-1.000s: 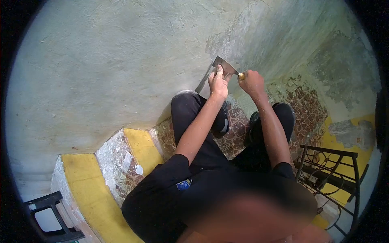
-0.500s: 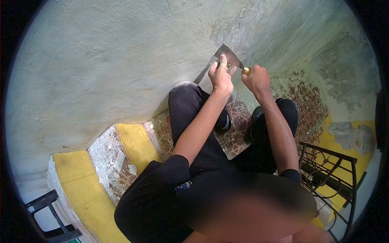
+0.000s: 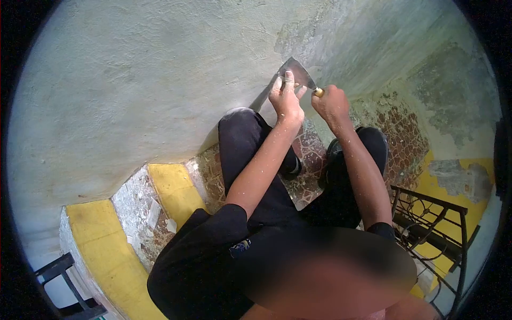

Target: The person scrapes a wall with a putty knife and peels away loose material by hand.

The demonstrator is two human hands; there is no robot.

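Note:
A wide scraper (image 3: 301, 73), with a flared metal blade and a light-coloured handle, is near the wall (image 3: 160, 85) in front of my knees. My right hand (image 3: 332, 106) is wrapped round its handle. The fingers of my left hand (image 3: 287, 101) are on the blade, some bent and one stretched up along it; their exact grip is partly hidden. Pale dust and specks coat both hands and forearms. Beside the blade, a rougher, greyer patch (image 3: 296, 40) shows on the wall.
Yellow-edged steps (image 3: 101, 240) descend at lower left, with loose paint flakes (image 3: 153, 214) on them. Worn patterned tiles (image 3: 314, 154) lie under my feet. A black metal railing (image 3: 432, 200) stands at right, and another black metal frame (image 3: 72, 285) at lower left. The right wall has peeled patches (image 3: 453, 90).
Both hands and the scraper have shifted slightly left in view, along with the whole scene. My hold on the scraper looks the same.

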